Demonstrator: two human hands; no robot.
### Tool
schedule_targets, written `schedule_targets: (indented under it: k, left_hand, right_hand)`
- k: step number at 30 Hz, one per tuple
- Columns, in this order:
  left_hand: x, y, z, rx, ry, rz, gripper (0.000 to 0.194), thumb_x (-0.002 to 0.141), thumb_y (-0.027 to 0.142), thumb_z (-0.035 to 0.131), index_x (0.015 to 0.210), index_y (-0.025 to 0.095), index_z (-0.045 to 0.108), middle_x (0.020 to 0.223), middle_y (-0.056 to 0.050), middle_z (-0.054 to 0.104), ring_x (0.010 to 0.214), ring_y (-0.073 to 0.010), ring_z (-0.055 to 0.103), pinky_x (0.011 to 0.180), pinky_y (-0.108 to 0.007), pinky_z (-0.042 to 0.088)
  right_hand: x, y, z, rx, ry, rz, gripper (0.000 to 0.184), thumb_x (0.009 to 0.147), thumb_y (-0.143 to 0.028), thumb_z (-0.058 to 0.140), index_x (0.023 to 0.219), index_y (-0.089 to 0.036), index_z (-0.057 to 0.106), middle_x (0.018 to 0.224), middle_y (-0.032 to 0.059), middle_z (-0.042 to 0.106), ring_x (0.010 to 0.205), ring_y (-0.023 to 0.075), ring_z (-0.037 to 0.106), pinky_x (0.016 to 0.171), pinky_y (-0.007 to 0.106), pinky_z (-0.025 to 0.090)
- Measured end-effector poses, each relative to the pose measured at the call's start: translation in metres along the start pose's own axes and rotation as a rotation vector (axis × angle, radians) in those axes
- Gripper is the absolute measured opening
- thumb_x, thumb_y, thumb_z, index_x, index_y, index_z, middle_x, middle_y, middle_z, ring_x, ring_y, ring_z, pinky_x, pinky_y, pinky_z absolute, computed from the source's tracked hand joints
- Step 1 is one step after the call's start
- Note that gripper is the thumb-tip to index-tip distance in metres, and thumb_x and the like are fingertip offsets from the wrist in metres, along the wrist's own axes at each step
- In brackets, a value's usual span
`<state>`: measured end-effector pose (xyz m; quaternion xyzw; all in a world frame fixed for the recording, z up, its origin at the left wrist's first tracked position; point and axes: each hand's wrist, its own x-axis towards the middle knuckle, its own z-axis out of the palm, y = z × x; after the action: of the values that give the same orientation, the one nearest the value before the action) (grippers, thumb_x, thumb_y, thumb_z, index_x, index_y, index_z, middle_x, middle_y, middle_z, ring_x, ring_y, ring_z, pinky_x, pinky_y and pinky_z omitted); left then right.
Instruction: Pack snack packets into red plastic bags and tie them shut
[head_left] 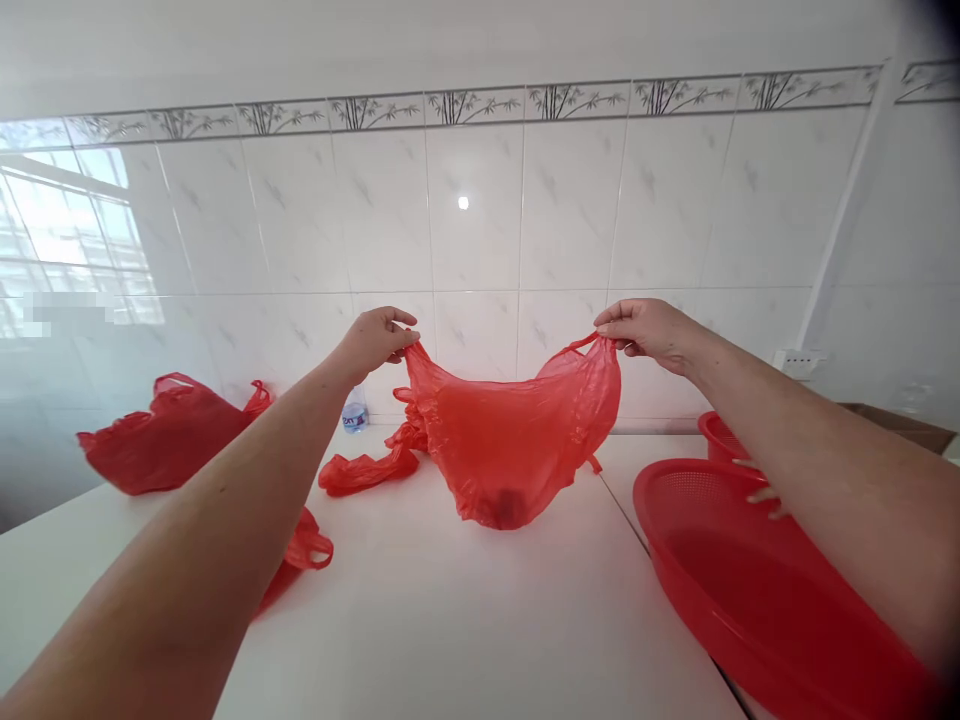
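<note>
A thin red plastic bag [502, 430] hangs stretched between my two hands above the white table. My left hand [382, 337] pinches one of its upper corners at the handle. At the opposite corner, my right hand [645, 333] grips the other handle, arm reaching in from the right. A small dark shape shows through the bag's bottom; what it is I cannot make out. Behind the bag, to its left, lies a crumpled red plastic bag [369, 470].
A full-looking red bag [176, 435] stands at the left, another [309, 540] partly behind my left forearm. A clear bottle [355, 412] is near the tiled wall. Red plastic baskets [675, 490] sit at the right; light-coloured fingers or prongs show at one rim. A wall socket [799, 362] is behind.
</note>
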<state>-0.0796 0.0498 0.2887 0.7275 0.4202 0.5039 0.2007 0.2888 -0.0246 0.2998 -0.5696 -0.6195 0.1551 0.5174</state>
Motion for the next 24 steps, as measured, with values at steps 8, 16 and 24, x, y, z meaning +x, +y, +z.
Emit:
schedule_targets:
  k: [8, 16, 24]
  left_hand:
    - [-0.068, -0.060, 0.029, -0.164, 0.054, -0.032, 0.073, 0.072, 0.046, 0.067, 0.136, 0.029, 0.037, 0.139, -0.013, 0.043, 0.128, -0.0307, 0.041, 0.101, -0.050, 0.038]
    - [-0.153, -0.160, 0.105, -0.477, 0.032, -0.316, 0.105, 0.062, 0.050, 0.075, 0.144, 0.026, 0.015, 0.151, -0.017, 0.022, 0.140, -0.0336, 0.019, 0.108, -0.049, 0.026]
    - [-0.139, -0.154, 0.159, -0.615, 0.202, -0.364, 0.098, 0.054, 0.033, 0.084, 0.136, 0.023, 0.031, 0.144, -0.016, 0.037, 0.134, -0.0316, 0.033, 0.106, -0.042, 0.034]
  right_hand:
    - [-0.073, 0.068, 0.075, 0.012, 0.256, -0.175, 0.072, 0.070, -0.043, 0.068, 0.134, -0.028, 0.038, 0.139, 0.0089, 0.042, 0.124, 0.0264, 0.043, 0.098, 0.044, 0.041]
    - [-0.082, 0.087, 0.159, 0.114, 0.392, 0.061, 0.090, 0.067, -0.053, 0.067, 0.140, -0.016, 0.030, 0.145, 0.0163, 0.030, 0.133, 0.0300, 0.030, 0.108, 0.044, 0.032]
    - [-0.041, 0.112, 0.151, 0.236, 0.454, 0.134, 0.109, 0.062, -0.056, 0.071, 0.147, -0.020, 0.013, 0.153, 0.0131, 0.016, 0.140, 0.0286, 0.018, 0.112, 0.045, 0.023]
